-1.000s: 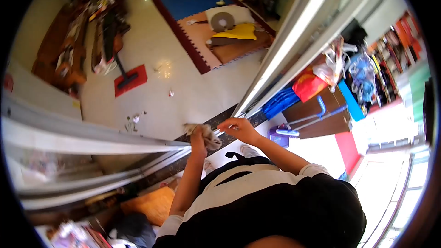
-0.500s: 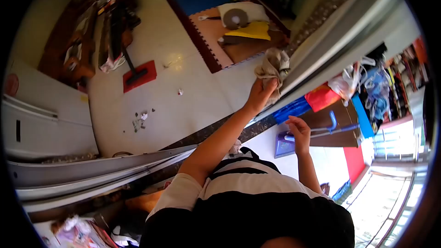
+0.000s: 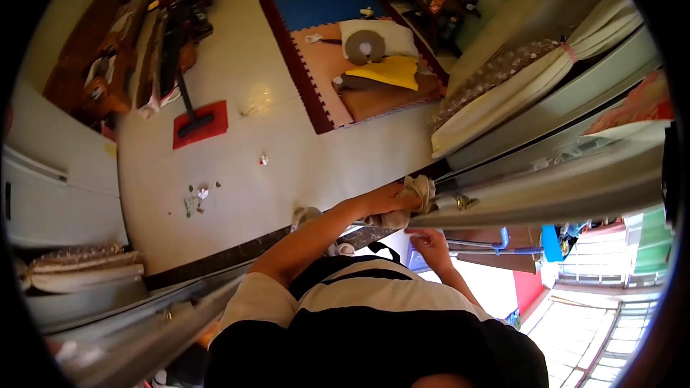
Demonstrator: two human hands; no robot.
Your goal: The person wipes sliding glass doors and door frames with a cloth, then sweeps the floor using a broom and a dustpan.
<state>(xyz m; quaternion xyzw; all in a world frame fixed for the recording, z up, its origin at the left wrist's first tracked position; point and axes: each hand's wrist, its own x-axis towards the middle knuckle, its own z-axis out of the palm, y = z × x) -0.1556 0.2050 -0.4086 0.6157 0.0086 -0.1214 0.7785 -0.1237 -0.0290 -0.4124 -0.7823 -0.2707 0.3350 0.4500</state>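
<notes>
My left hand (image 3: pixel 392 201) is closed around a crumpled beige cloth (image 3: pixel 418 192), held low in front of my body beside the edge of a door panel (image 3: pixel 546 190). A metal door handle (image 3: pixel 466 202) sticks out just right of the cloth. Close below it, my right hand (image 3: pixel 431 246) has its fingers loosely apart and nothing visible in them. Whether its fingertips touch the door edge, I cannot tell.
A dark threshold strip (image 3: pixel 215 255) crosses the doorway. Beyond lie a red dustpan (image 3: pixel 212 126), small scraps (image 3: pixel 195 201) on the floor and a foam mat (image 3: pixel 305 7) with a pillow. A tied curtain (image 3: pixel 503 104) hangs at right; blue-handled tools (image 3: pixel 503 244) lean behind my right hand.
My left hand has brought the cloth down and closer to my body. The door panels have shifted in view, and the handle and tied curtain now show. My right hand is lower and further left.
</notes>
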